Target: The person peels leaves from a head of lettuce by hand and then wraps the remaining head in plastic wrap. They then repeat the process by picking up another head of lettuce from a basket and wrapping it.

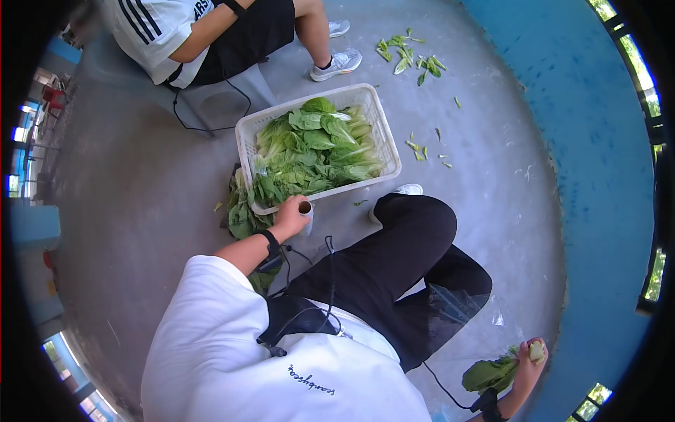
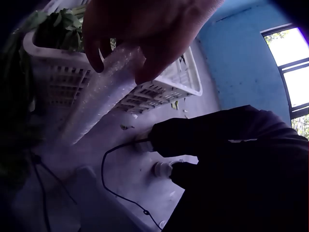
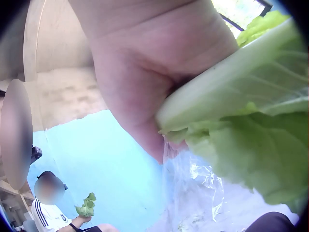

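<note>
My left hand (image 1: 288, 218) grips a roll of clear plastic film (image 2: 101, 99) near one end, beside the crate's near corner. The roll's brown cardboard core (image 1: 304, 207) shows in the head view. Low on the right, well away from the crate, my right hand (image 1: 527, 371) holds a leafy green vegetable (image 1: 490, 375), its pale cut stem end (image 1: 537, 352) facing up. In the right wrist view the broad whitish stalk (image 3: 227, 92) lies against the palm. A thin sheet of clear plastic (image 3: 193, 183) hangs below that hand.
A white slatted crate (image 1: 390, 144) holds many leafy greens (image 1: 316, 144). More leaves (image 1: 245, 218) lie at its left side. Trimmed scraps (image 1: 404, 56) are scattered on the grey floor. Another person (image 1: 232, 42) sits on a stool beyond the crate. A blue wall (image 1: 598, 176) borders the right.
</note>
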A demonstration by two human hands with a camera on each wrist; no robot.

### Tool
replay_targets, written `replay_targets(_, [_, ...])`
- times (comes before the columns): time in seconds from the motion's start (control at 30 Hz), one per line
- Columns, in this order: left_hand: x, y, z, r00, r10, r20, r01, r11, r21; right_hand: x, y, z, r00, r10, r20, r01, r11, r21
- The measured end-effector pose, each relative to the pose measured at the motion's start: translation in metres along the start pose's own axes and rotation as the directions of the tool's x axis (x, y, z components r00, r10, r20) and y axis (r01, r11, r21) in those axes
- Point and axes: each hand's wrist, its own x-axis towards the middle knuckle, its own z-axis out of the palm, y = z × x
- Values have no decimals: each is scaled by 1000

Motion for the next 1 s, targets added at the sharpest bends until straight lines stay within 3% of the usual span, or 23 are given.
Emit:
replay_targets(0.07, [-3,-16,16,999,-50,-17,51,996,67,-2,-5,2,1000,4,-8,-4,1000,-14])
replay_targets(0.1, [-3,-19,16,991,-111,75,105,991,84,-1,-6,2,1000,-1,10,1,1000,-2])
replay_targets(0.17, [-5,-20,19,982,-152,114,144,987,75,0,-7,0,999,-11,42,10,1000,23])
replay_targets(0.3, [-7,2,13,952,-243,184,220,966,136,-3,-15,6,1000,29,-6,-29,1000,-11])
replay_targets(0.43, [1,-10,32,942,-303,145,265,936,232,-3,-34,18,999,36,-14,-36,999,-10])
replay_targets(0.67, [1,-29,59,918,-387,85,380,921,86,-4,-44,26,999,30,-31,-31,999,-15])
replay_targets(0.73, [4,-34,68,921,-390,25,389,921,20,-3,-45,28,999,30,-32,-30,999,-22])
replay_targets(0.83, [10,-48,79,956,-293,-27,291,955,-50,-1,-47,29,999,35,-18,-35,999,-24])
replay_targets(1.0, [17,-60,90,931,-364,-31,361,930,-68,-1,-52,31,999,35,-22,-35,999,-5])
